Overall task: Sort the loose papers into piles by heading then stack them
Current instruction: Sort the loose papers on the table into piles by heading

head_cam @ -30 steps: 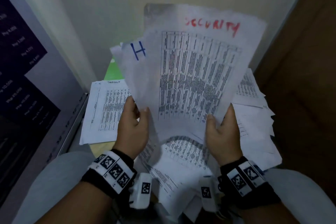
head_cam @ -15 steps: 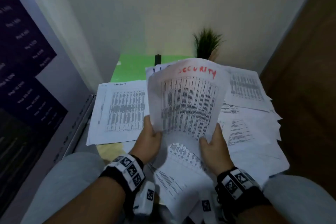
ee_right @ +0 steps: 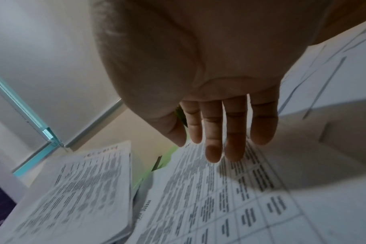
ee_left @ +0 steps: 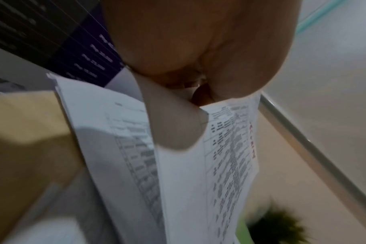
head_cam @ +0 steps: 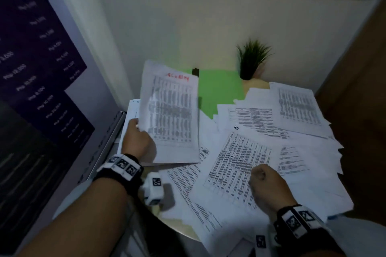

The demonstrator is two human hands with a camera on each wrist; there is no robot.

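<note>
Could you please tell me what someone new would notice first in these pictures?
The white printed sheet headed in red handwriting, raised at the left and pinched by the left hand. Next, the overlapping spread of loose white printed papers at the right, where the right hand hovers above a sheet marked HR.

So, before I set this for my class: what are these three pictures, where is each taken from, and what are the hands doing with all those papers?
There is no machine here: a person wears one camera on the head and one on each wrist. The head view looks down at a small table covered in loose printed sheets. The left hand has its grip on a sheet headed in red, seemingly "SECURITY", lifted at the left; the left wrist view shows the fingers pinching that paper. The right hand holds nothing; the right wrist view shows its fingers straight over a sheet marked "HR". A small plant stands at the back.
</note>
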